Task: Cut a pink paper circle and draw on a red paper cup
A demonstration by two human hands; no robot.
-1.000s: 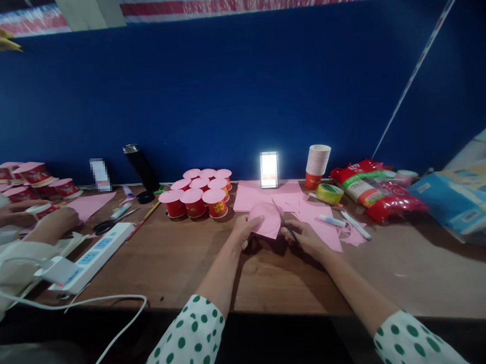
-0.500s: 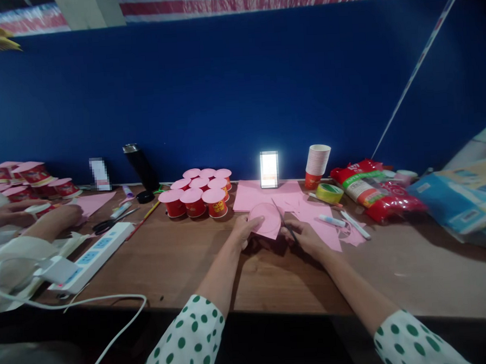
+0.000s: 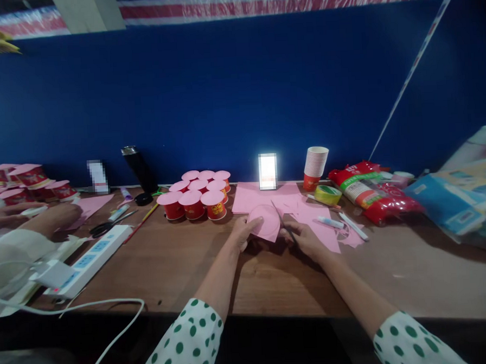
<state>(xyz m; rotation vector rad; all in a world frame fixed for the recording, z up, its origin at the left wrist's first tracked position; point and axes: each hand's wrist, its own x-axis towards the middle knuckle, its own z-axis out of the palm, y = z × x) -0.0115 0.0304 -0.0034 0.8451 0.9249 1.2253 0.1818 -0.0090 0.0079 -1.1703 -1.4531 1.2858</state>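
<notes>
My left hand [image 3: 243, 232] pinches a piece of pink paper [image 3: 265, 224] by its left side, the thumb lying on top. A round outline is drawn on that paper, and part of its upper edge is cut into a curve. In my right hand [image 3: 298, 236] is a pair of scissors [image 3: 278, 213], with blades pointing up and away along the paper's right edge. My fingers hide the scissor handles. Behind the paper lie pink sheets [image 3: 246, 195], and more pink paper [image 3: 316, 221] with offcuts spreads to the right.
Red paper cups [image 3: 193, 209] topped with pink discs stand left of centre. A stacked cup column [image 3: 316, 167], yellow tape [image 3: 327, 195], glue pen [image 3: 330, 221] and red bag [image 3: 374, 197] are rightward. A power strip [image 3: 96, 260] and a co-worker's hands [image 3: 57, 216] are at left.
The view has shifted slightly. My hands keep nearly the same hold on the paper and scissors. At left, the co-worker's hands have moved a little.
</notes>
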